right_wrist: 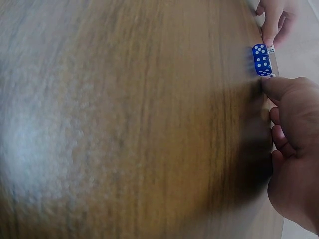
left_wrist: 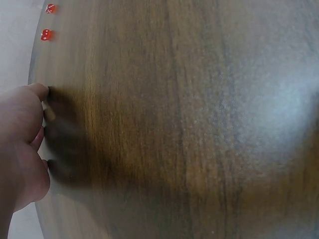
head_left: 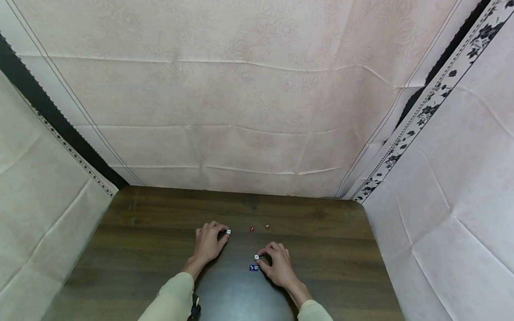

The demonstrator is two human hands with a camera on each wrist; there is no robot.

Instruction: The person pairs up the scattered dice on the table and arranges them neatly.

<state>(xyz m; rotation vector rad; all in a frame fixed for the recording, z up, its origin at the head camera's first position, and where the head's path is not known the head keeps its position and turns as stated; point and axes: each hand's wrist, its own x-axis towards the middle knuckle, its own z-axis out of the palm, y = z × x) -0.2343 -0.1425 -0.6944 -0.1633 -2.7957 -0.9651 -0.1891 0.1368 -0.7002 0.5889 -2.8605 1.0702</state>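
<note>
Two bare hands worked over a brown wood-grain table (head_left: 139, 242), seen from above. The left hand (head_left: 207, 244) lay on the left side, its thumb and index fingertip pinching a small white die (head_left: 228, 231) that showed at the edge of the grip. The right hand (head_left: 279, 267), lower and to the right, pinched a second white die (head_left: 256, 257) in the same way between thumb and forefinger, with the other fingers curving alongside. Just below that second die, near the right thumb, two blue dice (head_left: 254, 268) with white pips sat side by side on the tabletop; whether the thumb touched them could not be told. Farther from the person, two smaller-looking red dice (head_left: 260, 227) rested a little apart from each other, to the right of the left hand and above the right one. Both arms wore pale sleeves (head_left: 171, 298), with a dark device (head_left: 195, 307) showing beneath the left wrist. Beyond the table's far edge hung a pale, creased cloth (head_left: 243, 100), flanked by white panels (head_left: 483, 196), the right one edged with a black floral border (head_left: 428, 110).
</note>
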